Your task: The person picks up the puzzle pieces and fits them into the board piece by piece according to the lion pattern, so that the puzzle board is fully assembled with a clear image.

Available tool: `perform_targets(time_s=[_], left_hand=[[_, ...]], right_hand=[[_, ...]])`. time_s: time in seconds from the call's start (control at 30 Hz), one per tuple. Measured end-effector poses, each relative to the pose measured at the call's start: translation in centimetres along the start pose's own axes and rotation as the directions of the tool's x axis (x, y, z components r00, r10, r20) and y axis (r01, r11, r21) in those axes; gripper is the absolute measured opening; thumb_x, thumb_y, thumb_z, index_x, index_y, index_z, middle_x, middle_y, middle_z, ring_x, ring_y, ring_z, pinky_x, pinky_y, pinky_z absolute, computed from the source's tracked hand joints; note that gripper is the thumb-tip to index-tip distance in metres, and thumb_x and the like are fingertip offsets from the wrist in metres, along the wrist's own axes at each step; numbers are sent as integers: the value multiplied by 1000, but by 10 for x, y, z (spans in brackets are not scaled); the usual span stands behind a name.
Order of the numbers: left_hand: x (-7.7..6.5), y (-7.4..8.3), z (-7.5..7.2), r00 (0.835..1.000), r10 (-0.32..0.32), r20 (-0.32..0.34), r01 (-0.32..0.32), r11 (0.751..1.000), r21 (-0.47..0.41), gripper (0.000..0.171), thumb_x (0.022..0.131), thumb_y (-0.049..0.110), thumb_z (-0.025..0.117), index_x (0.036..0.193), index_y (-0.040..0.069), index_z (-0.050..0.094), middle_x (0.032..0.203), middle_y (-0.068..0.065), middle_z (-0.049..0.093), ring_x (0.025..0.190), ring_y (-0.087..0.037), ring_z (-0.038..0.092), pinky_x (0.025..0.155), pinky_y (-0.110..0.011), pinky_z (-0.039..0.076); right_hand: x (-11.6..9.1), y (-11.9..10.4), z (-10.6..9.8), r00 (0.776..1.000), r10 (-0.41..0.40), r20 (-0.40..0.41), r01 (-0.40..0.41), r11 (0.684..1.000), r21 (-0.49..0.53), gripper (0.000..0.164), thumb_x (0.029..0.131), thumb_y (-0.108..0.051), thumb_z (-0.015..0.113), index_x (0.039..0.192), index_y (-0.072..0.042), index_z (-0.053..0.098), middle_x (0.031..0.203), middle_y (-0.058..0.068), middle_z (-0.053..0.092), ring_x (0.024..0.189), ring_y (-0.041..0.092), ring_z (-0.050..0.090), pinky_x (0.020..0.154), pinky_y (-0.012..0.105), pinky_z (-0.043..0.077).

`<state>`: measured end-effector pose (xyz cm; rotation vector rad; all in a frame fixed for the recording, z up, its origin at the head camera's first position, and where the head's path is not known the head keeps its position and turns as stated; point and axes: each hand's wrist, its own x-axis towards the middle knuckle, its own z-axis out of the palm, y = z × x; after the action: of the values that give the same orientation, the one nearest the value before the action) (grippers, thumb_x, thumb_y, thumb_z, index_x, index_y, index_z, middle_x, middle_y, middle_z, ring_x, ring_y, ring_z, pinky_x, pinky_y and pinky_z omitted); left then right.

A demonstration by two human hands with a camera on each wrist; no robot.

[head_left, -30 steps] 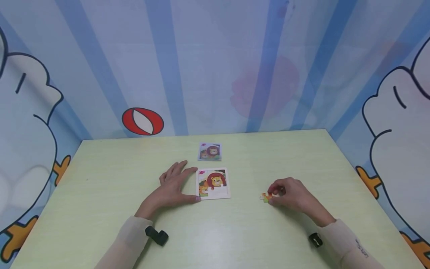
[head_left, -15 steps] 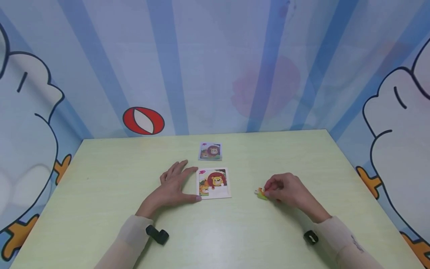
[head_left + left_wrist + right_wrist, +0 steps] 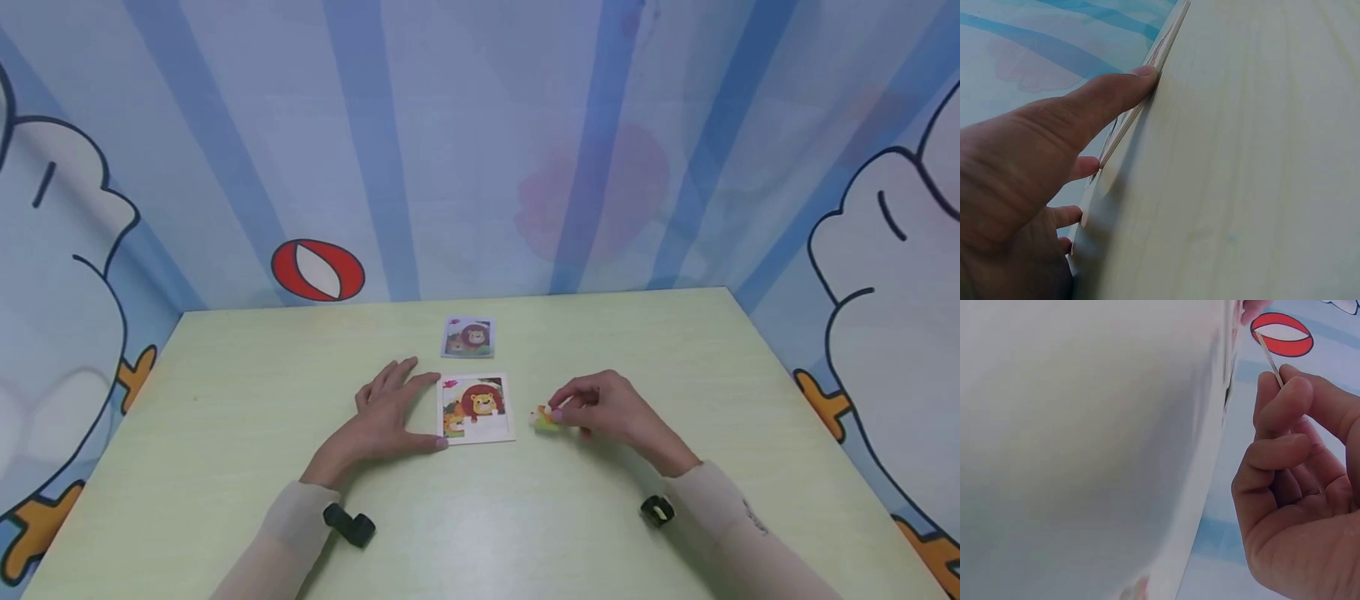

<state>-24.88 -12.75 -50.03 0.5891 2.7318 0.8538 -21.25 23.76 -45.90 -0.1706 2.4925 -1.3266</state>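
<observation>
A white-framed lion jigsaw puzzle (image 3: 491, 429) lies on the table, with a white gap at its lower right. My left hand (image 3: 378, 425) rests at its left side, thumb and index finger spread and touching the two left corners. From the left wrist view, the thumb (image 3: 1116, 94) presses on the board's edge. To the right of the board, my right hand (image 3: 611, 408) pinches a green and orange puzzle piece (image 3: 543, 419) between thumb and fingers, slightly above the table. The right wrist view catches that piece edge-on, a thin strip (image 3: 1270, 361); its printed face is hidden there.
Behind the puzzle lies a small card (image 3: 468, 337) with the same lion picture. The pale wooden table (image 3: 300, 358) ends at a blue striped backdrop (image 3: 480, 167) with printed cartoon figures at both sides.
My right hand has moved left with the puzzle piece, coming close to the board's right edge. The piece has turned a little. My left hand and the board have stayed in place.
</observation>
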Motion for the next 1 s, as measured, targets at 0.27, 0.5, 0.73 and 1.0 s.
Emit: perform_targets(time_s=[0.27,0.5,0.73,1.0], left_hand=[[-2,1,-1,1000,-13,9,13,1000,0,100,79,49,92,164,28,44,181,-13,16,168,-43,6,127,-75,11],[-2,1,-1,1000,-7,9,7,1000,5,99,80,51,91,164,28,44,182,-12,15,168,-42,4,127,-76,10],[-3,3,-2,1000,-9,12,9,1000,9,99,79,51,92,164,28,45,181,-12,16,168,-43,4,127,-77,10],[-2,2,-2,1000,-7,12,7,1000,14,99,79,52,91,164,29,44,181,-12,16,168,-43,5,126,-77,10]], right_hand=[[26,-20,19,998,-54,29,53,998,22,12,94,-29,84,104,-22,84,77,18,76,61,39,65,55,30,40],[39,-30,30,994,-75,79,71,996,54,16,95,-25,83,108,-16,84,80,19,78,60,40,64,54,29,39],[48,-35,37,993,-31,112,25,998,58,13,94,-24,85,106,-18,85,81,14,81,54,21,61,60,31,47],[56,-40,49,988,-38,147,33,999,36,15,93,-26,86,103,-15,85,76,8,79,55,16,60,62,29,51]])
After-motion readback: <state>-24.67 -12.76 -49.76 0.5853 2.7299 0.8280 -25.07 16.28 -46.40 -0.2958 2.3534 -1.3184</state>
